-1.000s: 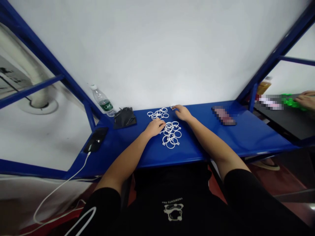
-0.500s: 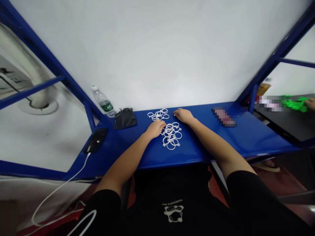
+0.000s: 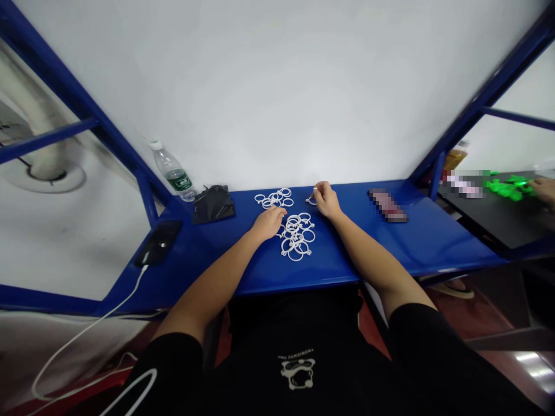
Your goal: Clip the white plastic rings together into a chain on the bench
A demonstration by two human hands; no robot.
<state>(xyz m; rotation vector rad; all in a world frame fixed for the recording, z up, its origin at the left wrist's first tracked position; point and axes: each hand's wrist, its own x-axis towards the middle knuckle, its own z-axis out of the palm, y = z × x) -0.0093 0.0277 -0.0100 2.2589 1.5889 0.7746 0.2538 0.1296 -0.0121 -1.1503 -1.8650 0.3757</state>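
White plastic rings with small eyelets, looking like curtain rings, lie in two groups on a blue table (image 3: 260, 271). The larger pile (image 3: 297, 238) is nearer to me; a smaller cluster (image 3: 274, 199) lies farther back. My left hand (image 3: 269, 223) rests at the left edge of the near pile, fingers curled and pressed together; what they pinch is too small to make out. Right of the far cluster, my right hand (image 3: 326, 200) has its bent fingers closed at a single white ring (image 3: 311, 201), which shows partly beside the fingertips.
At the back left stand a water bottle (image 3: 176, 174) and a crumpled black plastic bag (image 3: 213, 203). A phone (image 3: 158, 242) with a white cable lies at the left edge. To the right is a blurred-out flat object (image 3: 387, 205). Another person's hand (image 3: 544, 189) touches green pieces (image 3: 511, 187).
My right hand has shifted right and its fingers have lifted, so more of the single ring shows. My left hand stays beside the near pile. The whole view has swung slightly.
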